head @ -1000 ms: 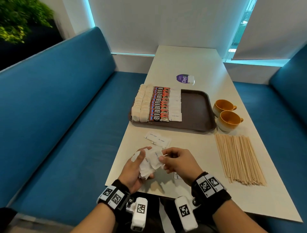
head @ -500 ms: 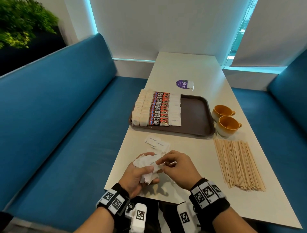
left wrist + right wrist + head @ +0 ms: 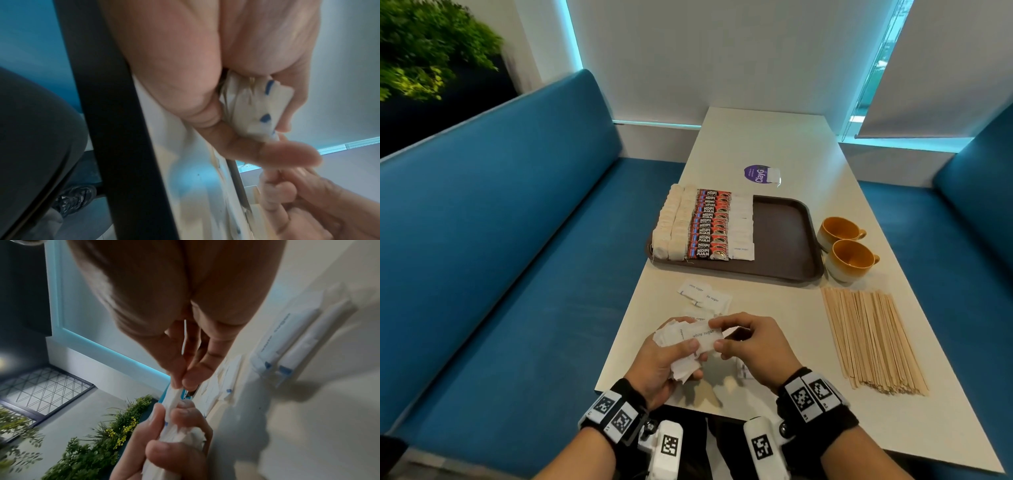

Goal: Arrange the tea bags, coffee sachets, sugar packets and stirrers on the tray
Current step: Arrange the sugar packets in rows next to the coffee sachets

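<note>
My left hand (image 3: 671, 356) grips a bunch of white sugar packets (image 3: 681, 342) over the table's near edge; the left wrist view shows the bunch (image 3: 257, 110) squeezed in the palm. My right hand (image 3: 750, 342) pinches the end of the top packet (image 3: 703, 335), printed "white sugar", between thumb and fingers (image 3: 180, 378). Loose sugar packets (image 3: 705, 298) lie on the table just beyond the hands. The brown tray (image 3: 784, 240) holds rows of tea bags (image 3: 671, 226), coffee sachets (image 3: 709, 226) and sugar packets (image 3: 741, 229) on its left half. Wooden stirrers (image 3: 869, 335) lie in a pile at the right.
Two orange mugs (image 3: 846, 246) stand right of the tray. A purple round sticker (image 3: 756, 174) lies behind it. Blue benches flank the table (image 3: 774, 137). A few more packets (image 3: 743, 370) lie under my right hand.
My right hand has settled a sugar packet flat on top of the bunch in my left hand and now pinches its end. The view tilted down slightly.
</note>
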`<move>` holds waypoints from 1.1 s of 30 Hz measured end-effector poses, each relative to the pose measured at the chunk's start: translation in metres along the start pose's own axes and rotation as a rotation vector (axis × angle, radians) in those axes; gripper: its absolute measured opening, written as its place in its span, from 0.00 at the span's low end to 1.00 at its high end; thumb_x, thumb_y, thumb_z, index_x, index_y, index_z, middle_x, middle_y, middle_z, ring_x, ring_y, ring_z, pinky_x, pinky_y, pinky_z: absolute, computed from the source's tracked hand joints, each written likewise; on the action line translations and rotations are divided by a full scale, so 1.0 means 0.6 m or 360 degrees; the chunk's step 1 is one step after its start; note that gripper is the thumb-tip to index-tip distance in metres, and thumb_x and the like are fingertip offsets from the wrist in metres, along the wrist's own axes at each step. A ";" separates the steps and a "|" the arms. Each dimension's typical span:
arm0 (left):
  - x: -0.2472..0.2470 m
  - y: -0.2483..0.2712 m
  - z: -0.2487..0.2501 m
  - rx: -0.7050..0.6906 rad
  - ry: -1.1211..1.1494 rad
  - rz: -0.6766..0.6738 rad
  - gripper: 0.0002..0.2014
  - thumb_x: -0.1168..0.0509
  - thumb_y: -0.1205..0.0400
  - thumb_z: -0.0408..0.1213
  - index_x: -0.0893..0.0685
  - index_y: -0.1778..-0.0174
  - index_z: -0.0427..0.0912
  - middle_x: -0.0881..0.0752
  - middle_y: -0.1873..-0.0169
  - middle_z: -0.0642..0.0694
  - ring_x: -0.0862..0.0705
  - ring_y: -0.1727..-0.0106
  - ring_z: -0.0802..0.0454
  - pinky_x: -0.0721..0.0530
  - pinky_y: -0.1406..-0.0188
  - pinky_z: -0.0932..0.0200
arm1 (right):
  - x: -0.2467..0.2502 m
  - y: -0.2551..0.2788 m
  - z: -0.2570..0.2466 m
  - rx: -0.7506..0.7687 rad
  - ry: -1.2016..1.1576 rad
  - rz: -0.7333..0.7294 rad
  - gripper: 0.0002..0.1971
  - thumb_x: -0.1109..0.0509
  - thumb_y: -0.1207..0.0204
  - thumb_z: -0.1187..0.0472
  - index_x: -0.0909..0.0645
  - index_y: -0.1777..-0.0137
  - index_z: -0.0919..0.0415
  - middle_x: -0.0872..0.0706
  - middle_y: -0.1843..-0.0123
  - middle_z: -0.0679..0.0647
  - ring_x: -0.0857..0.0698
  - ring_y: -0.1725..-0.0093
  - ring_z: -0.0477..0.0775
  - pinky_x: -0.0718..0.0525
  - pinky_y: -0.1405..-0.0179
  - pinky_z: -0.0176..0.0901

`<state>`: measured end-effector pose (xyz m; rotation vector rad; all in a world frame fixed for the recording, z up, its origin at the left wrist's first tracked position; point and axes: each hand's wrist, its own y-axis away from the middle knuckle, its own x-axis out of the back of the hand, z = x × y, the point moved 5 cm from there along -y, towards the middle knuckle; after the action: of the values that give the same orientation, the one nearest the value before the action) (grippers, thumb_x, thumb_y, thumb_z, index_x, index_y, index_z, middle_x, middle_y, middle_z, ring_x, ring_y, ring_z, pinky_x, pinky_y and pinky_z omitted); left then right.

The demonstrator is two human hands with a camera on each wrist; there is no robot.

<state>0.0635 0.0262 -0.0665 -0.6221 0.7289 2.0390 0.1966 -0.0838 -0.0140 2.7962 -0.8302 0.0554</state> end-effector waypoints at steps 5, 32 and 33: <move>0.000 0.002 0.000 -0.0002 -0.0017 0.0025 0.23 0.25 0.28 0.22 0.18 0.37 0.39 0.16 0.47 0.27 0.17 0.64 0.38 0.15 0.75 0.53 | 0.000 0.000 0.008 -0.0036 -0.0062 0.0024 0.21 0.19 0.33 0.79 0.07 0.44 0.58 0.07 0.51 0.63 0.13 0.67 0.56 0.10 0.54 0.52; 0.011 -0.006 0.001 0.0145 0.0134 -0.0007 0.30 0.28 0.30 0.24 0.19 0.28 0.37 0.17 0.41 0.24 0.15 0.43 0.26 0.11 0.61 0.39 | 0.189 -0.275 -0.052 -0.0095 0.0278 0.0403 0.07 0.20 0.25 0.71 0.09 0.50 0.61 0.08 0.49 0.62 0.07 0.51 0.58 0.07 0.57 0.40; 0.013 -0.007 0.000 0.0148 0.0139 -0.0013 0.32 0.27 0.31 0.25 0.19 0.28 0.37 0.17 0.40 0.25 0.15 0.43 0.26 0.12 0.61 0.39 | 0.187 -0.285 -0.047 -0.0115 0.0343 0.0382 0.07 0.20 0.25 0.70 0.09 0.50 0.60 0.08 0.50 0.60 0.07 0.52 0.57 0.08 0.58 0.39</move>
<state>0.0632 0.0323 -0.0725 -0.6624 0.8663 1.9681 0.3842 0.0017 -0.0098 2.5524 -1.0818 0.3513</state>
